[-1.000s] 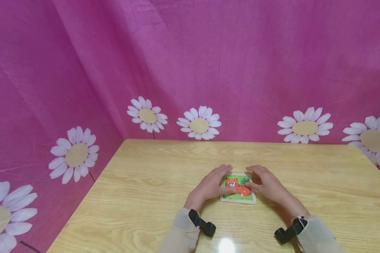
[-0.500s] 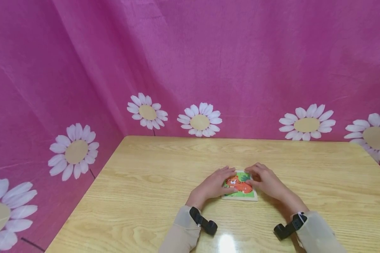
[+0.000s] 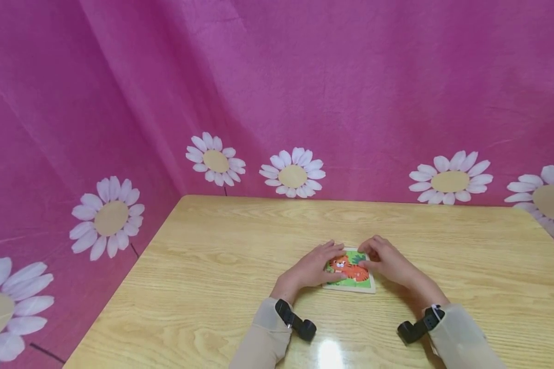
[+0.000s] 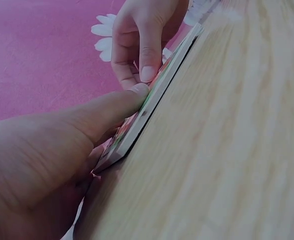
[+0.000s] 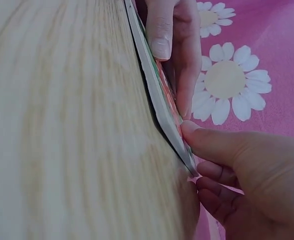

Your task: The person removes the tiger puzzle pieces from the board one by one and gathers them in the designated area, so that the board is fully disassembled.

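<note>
A small square tiger puzzle (image 3: pixel 351 282) with a pale frame lies flat on the wooden table (image 3: pixel 212 266). Its orange tiger and green ground face up. My left hand (image 3: pixel 309 267) rests on its left part, thumb on the picture and fingers stretched toward the far edge, covering that side. At the right edge, my right hand (image 3: pixel 390 264) pinches the puzzle, thumb (image 5: pixel 211 142) on the picture and fingers curled by the border. The right wrist view shows the puzzle's pale edge (image 5: pixel 159 107) close to the tabletop. The undersides of the fingers are partly hidden.
A pink cloth (image 3: pixel 351 92) printed with white daisies (image 3: pixel 292 176) hangs behind the table and along its left side. Each forearm wears a black wrist camera (image 3: pixel 297 323) over a light sleeve (image 3: pixel 263 335). A bright reflection shows at the table's front.
Both hands have come in closer on the puzzle, the left fingers over its upper left and the right fingers more curled at its right edge. The head view has shifted slightly.
</note>
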`<state>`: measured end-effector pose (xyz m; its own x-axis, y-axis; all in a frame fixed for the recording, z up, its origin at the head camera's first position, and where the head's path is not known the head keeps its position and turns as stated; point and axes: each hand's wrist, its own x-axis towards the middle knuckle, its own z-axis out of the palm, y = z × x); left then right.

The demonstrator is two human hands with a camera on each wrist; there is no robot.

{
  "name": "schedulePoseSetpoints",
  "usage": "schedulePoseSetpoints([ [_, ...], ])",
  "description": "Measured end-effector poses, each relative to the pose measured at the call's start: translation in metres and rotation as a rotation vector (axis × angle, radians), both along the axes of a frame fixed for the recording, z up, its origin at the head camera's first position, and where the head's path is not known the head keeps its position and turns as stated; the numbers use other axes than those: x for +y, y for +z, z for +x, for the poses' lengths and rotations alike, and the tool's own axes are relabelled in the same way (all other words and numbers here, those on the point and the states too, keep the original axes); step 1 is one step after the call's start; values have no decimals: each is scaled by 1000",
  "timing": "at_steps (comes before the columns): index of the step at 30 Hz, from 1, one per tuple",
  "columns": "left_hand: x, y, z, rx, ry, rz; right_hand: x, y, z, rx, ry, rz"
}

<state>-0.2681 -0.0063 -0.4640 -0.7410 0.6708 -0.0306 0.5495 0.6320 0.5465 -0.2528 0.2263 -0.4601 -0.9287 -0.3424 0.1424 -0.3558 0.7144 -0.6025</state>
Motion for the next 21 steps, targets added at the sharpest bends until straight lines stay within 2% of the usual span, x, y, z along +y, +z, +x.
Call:
schedulePoseSetpoints([
  [5, 3, -1, 1, 28, 18, 6, -2, 2, -1, -12, 14, 7],
  [13, 10, -1, 8, 80, 88, 4, -3, 8, -1, -18, 67, 10],
  [21, 14, 1, 10, 61, 124, 5, -3, 10, -2, -23, 86, 65],
])
